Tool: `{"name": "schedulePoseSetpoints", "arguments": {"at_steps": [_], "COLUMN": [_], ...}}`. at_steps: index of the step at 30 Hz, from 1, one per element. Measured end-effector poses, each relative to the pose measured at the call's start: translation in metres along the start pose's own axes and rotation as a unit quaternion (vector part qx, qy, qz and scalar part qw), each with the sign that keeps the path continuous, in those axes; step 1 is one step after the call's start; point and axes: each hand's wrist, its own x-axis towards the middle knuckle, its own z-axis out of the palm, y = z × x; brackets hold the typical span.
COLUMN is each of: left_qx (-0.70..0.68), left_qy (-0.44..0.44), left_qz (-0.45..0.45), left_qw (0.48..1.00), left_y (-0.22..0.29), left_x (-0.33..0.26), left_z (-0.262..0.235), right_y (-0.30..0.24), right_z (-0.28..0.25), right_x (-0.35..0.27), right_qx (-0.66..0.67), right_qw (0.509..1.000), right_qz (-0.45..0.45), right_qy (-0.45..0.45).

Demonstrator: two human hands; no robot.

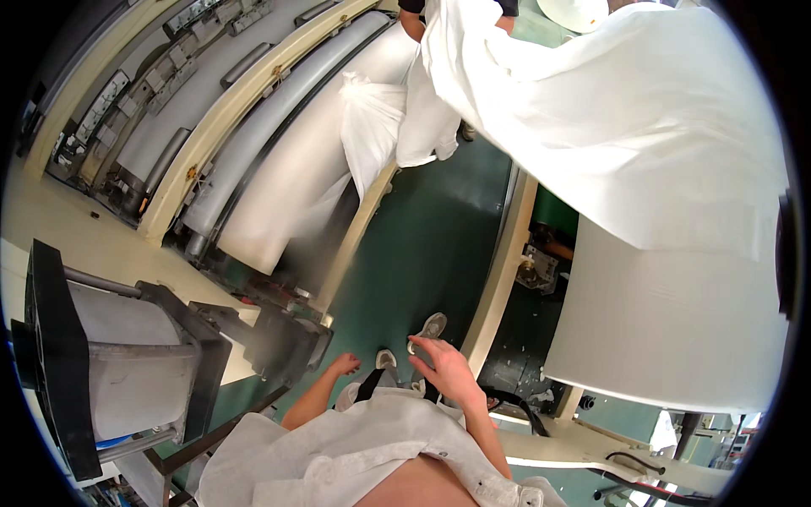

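Note:
My left hand hangs low beside the metal frame of the machine on the left, its fingers loosely curled. Nothing shows in it. Over the walkway, in front of my body, my right hand is raised with thumb and fingers apart, and no held object can be made out. Ahead on the left lies a long roll of white sheeting with a gathered, loose end. To the right, a large white roll has a wide loose sheet draped over it. Neither hand touches the sheeting.
A person stands at the far end, partly hidden behind the draped sheet. Cream machine rails border the green walkway. A black-ended cylinder juts out at the near left. Dark machine parts sit beneath the right roll.

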Motion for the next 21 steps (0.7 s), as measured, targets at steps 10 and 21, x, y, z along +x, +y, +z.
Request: {"name": "schedulePoseSetpoints", "arguments": {"at_steps": [10, 21], "left_qx": [0.002, -0.034], "left_qy": [0.021, 0.068], "left_qz": [0.046, 0.11], "left_qw": [0.999, 0.991], "left_y": [0.097, 0.206], "left_x": [0.026, 0.059], "left_z": [-0.003, -0.008], "right_y": [0.059, 0.188], "right_z": [-0.069, -0.081], "right_x": [0.057, 0.098], "right_qx": [-0.028, 0.135], "right_qw": [0.999, 0.981], "right_qz": [-0.021, 0.118], "right_qy": [0.04, 0.071]}}
